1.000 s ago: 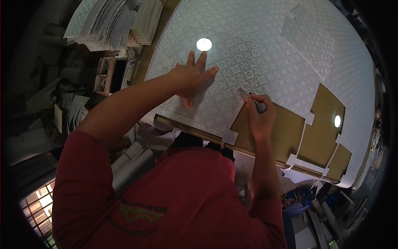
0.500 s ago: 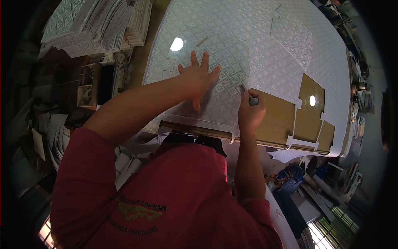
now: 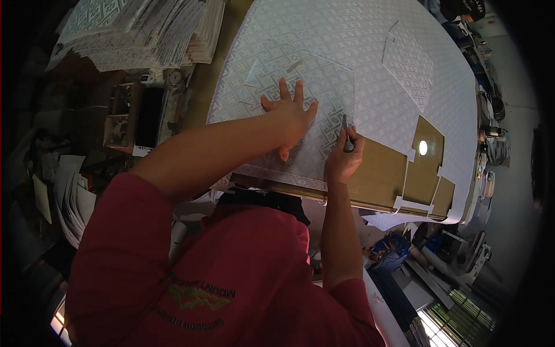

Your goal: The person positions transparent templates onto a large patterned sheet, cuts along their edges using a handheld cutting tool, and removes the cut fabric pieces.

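One hand spread flat, the other closed on a blade

Nearest me, the red shirt (image 3: 231, 260), printed across the chest, fills the bottom of the frame. From it both forearms reach up over the table (image 3: 378, 173). Right of center, the right hand (image 3: 345, 159) has its fingers together, clamped around the dark, rounded handle of a slim, pointed tool (image 3: 348, 141); the tip points up the frame, over the patterned sheet (image 3: 376, 104). Just left of center, the left hand (image 3: 289, 121) lies palm down, its fingers spread well apart, holding nothing in its grasp. It rests on a clear panel (image 3: 326, 87) whose thin outline shows on the patterned sheet, near the tool.

That pale sheet covers most of the table. At right, angular cutouts show the brown tabletop, with narrow strips of sheet between them. Off to the left stands a wooden box (image 3: 120, 118) with compartments, a dark flat item (image 3: 149, 118) beside it. Beyond, at the upper left of the frame, sits a thick stack of patterned pieces (image 3: 156, 32), their edges uneven.
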Demonstrator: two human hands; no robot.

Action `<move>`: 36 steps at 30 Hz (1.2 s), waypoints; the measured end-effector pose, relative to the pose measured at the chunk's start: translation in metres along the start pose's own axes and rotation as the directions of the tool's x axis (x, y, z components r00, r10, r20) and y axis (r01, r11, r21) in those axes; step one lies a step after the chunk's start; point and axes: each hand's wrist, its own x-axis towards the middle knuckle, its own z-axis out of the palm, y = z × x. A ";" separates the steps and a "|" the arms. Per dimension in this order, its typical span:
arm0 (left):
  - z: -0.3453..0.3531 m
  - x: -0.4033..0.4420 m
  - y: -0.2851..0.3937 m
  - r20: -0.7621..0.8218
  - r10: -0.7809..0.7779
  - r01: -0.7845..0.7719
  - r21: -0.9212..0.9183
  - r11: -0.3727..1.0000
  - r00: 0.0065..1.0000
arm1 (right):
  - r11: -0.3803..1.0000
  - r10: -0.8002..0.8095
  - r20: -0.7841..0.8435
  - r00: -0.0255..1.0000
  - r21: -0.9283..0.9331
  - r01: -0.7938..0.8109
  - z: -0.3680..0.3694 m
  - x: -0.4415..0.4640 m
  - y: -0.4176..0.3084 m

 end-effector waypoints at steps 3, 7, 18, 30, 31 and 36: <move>0.003 -0.002 -0.001 -0.038 -0.004 0.003 -0.012 1.000 0.999 | 1.000 -0.018 -0.009 1.000 -0.002 0.018 -0.002 0.003 -0.006; 0.003 -0.009 -0.002 -0.070 -0.040 0.037 -0.042 0.998 0.997 | 0.996 0.088 0.094 0.992 0.017 -0.090 -0.019 0.018 -0.008; 0.004 -0.007 0.006 -0.101 -0.054 0.041 -0.132 0.990 0.993 | 0.997 -0.057 0.518 0.854 0.077 0.020 -0.093 0.119 0.029; -0.004 -0.002 0.022 -0.068 -0.142 0.143 0.016 0.990 0.988 | 0.956 -0.277 0.869 0.410 0.204 0.213 -0.079 0.196 0.029; -0.005 -0.003 0.022 -0.068 -0.145 0.147 0.016 0.989 0.987 | 0.955 -0.279 0.868 0.410 0.207 0.212 -0.079 0.197 0.028; -0.004 -0.003 0.022 -0.079 -0.142 0.144 0.008 0.990 0.987 | 0.943 -0.318 0.869 0.380 0.247 0.223 -0.076 0.202 0.025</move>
